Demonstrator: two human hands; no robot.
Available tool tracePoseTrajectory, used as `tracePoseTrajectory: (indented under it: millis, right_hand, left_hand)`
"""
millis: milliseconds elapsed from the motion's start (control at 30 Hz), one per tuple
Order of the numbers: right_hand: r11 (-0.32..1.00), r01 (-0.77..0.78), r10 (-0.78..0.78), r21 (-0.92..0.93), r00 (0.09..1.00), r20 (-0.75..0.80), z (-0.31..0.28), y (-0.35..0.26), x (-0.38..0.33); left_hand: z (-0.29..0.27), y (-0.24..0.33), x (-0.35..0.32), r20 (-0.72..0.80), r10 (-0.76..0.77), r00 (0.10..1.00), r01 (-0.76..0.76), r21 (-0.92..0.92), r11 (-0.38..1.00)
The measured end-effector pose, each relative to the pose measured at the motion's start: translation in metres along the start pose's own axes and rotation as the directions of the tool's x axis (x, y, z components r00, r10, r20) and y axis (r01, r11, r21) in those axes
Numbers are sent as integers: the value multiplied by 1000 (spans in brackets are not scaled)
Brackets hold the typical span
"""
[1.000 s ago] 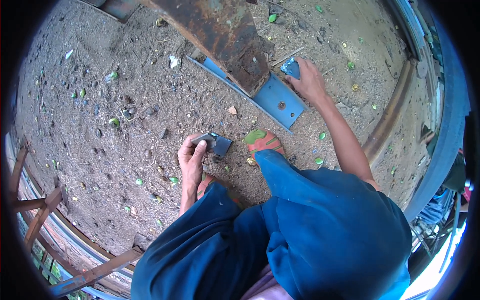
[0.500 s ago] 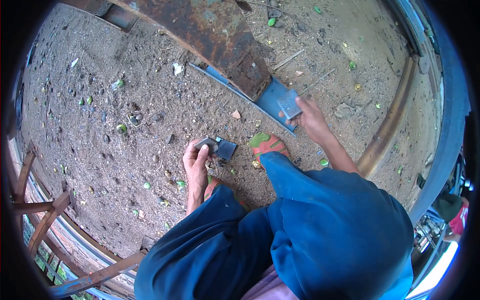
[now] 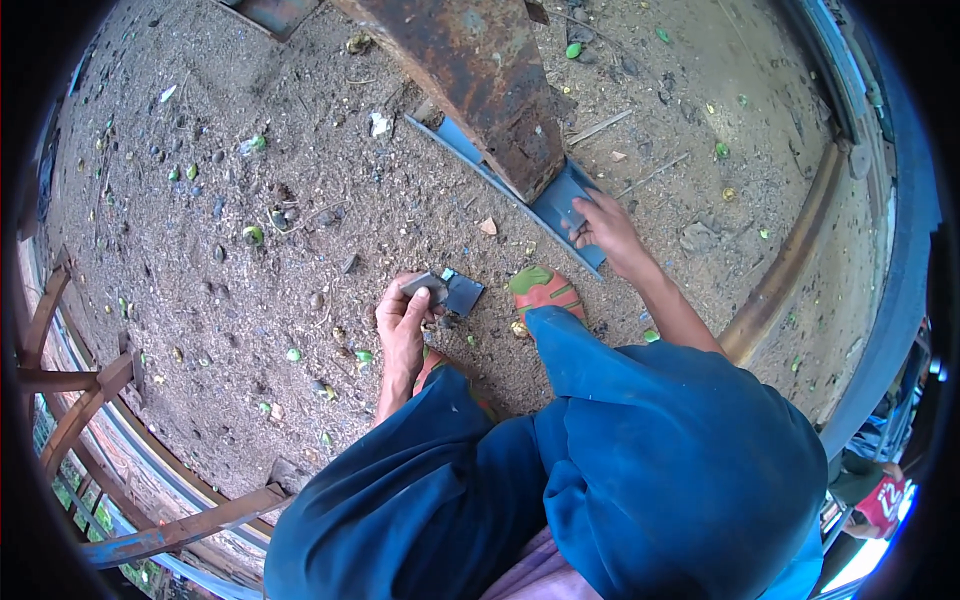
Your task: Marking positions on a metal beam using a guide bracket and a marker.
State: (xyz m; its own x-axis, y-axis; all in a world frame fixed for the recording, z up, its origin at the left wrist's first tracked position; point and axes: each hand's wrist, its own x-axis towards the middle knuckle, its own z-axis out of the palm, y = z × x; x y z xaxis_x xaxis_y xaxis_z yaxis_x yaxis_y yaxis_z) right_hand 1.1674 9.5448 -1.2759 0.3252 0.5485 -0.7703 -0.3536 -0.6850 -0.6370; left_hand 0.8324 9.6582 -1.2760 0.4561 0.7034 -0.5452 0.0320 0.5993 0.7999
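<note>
Between the thumb and fingers of my left hand (image 3: 402, 325) is a small flat grey metal piece (image 3: 425, 288), held low over the soil. Just beside it is a dark square plate (image 3: 463, 296); I cannot tell whether the two touch. My right hand (image 3: 610, 238) reaches over the near end of a blue metal channel (image 3: 590, 258), fingers bent. A blurred grey-blue square plate (image 3: 573, 216) shows at its fingertips, hard to separate from the channel behind. On the channel rests the end of a broad rusty steel beam (image 3: 480, 90).
My feet in orange-green shoes (image 3: 547, 290) stand near the channel. Rusty bent bars (image 3: 180, 530) lie at lower left, a brown pipe (image 3: 790, 260) curves along the right. Small stones and green fruits dot the sandy ground (image 3: 250, 330). Another person in red (image 3: 880, 505) is at far right.
My right hand has turned the square plate from facing up to a tilted, barely visible position over the channel. My left hand keeps its grip. The whole view has shifted slightly.
</note>
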Motion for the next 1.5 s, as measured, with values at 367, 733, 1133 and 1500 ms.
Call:
tracePoseTrajectory:
  millis: [367, 733, 1133, 1500]
  right_hand:
    - [327, 413, -685, -850, 723, 88, 11, 15, -20]
    - [595, 461, -539, -658, 836, 99, 6, -3, -28]
    - [812, 407, -461, -418, 887, -33, 12, 4, -26]
    - [826, 86, -271, 558, 927, 258, -1, 8, -32]
  left_hand:
    - [7, -7, 7, 17, -6, 1000, 6, 23, 1000]
    - [6, -4, 3, 12, -20, 1000, 20, 21, 1000]
    - [5, 3, 6, -60, -29, 998, 31, 25, 999]
    - [6, -2, 5, -28, -33, 999, 34, 39, 999]
